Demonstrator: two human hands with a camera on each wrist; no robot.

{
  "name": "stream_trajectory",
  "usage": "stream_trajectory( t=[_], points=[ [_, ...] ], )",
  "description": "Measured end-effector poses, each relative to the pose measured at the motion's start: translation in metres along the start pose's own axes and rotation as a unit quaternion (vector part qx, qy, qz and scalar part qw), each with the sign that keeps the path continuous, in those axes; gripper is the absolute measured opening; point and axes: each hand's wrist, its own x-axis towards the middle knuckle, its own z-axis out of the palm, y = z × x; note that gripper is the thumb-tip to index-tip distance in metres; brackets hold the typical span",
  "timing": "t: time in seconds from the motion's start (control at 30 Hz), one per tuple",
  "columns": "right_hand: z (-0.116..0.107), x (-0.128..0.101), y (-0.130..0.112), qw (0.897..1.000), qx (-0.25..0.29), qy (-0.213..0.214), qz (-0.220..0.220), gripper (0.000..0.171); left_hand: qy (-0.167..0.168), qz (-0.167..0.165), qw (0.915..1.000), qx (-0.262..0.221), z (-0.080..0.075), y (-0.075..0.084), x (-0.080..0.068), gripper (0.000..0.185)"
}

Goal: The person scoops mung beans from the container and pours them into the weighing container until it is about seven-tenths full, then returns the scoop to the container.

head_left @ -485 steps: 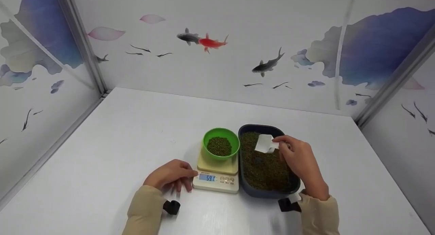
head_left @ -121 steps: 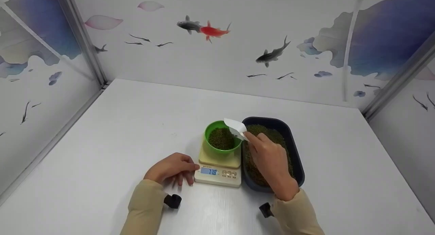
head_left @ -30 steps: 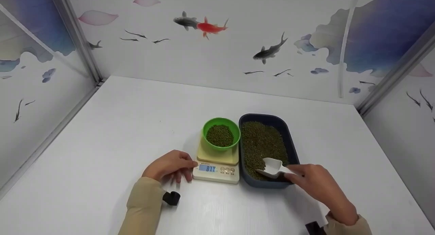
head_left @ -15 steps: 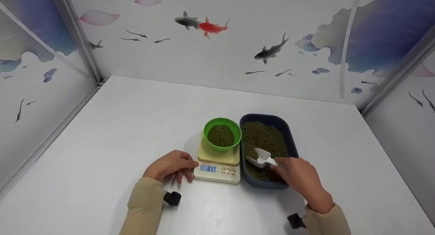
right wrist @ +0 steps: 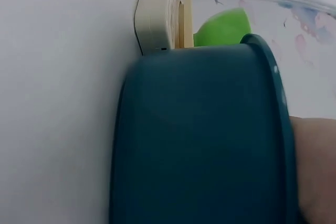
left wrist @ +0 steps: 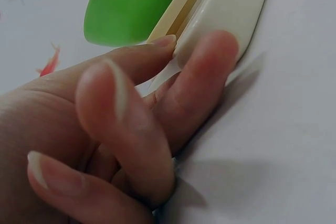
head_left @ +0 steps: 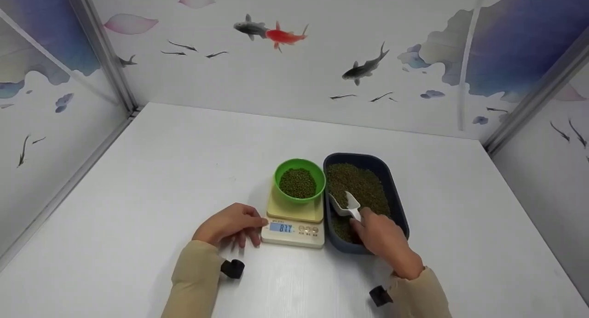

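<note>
My right hand [head_left: 384, 235] grips the handle of a white scoop [head_left: 348, 205] inside a dark blue tub [head_left: 398, 203]. The scoop is among small green beans, likely mung beans [head_left: 361, 182], and carries some. In the right wrist view the tub's wall [right wrist: 205, 135] hides most of that hand. A green bowl [head_left: 320, 174] part-filled with the same beans stands on the cream platform of a kitchen scale [head_left: 294, 237], whose display appears to read 87.7. My left hand [head_left: 232, 226] rests on the table, fingers loosely bent; in the left wrist view its fingertips [left wrist: 167, 41] touch the scale's edge.
The tub stands close against the scale's right side on a white table [head_left: 184, 161]. Upright panels with printed fish and lotus shapes [head_left: 276, 69] enclose the back and sides. A black strap-mounted camera sits at each wrist, such as the left one [head_left: 233, 268].
Over the last second the scoop moved left through the beans, gathering some. The reading rose from about 59.1 to 77.8, then 87.7, as beans went into the bowl. The left hand stayed put.
</note>
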Motion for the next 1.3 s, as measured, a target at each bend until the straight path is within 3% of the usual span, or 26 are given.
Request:
stream_trajectory(
  t=[0.13,0.73,1.3],
  points=[
    [0.0022,0.0032,0.0024,1.000,0.019,-0.008,0.004,0.024,-0.001,0.003,1.0000,-0.004,0.0002,-0.0007,-0.0004,0.035],
    [0.0033,-0.0020,0.0029,0.998,0.030,0.051,0.005,0.025,-0.003,0.005,1.0000,-0.007,0.0008,0.0001,0.0004,0.035],
    [0.0047,-0.0028,0.0033,0.996,0.050,0.077,0.018,0.028,0.000,0.005,1.0000,0.002,-0.0004,-0.0007,-0.0006,0.036]
  ],
)
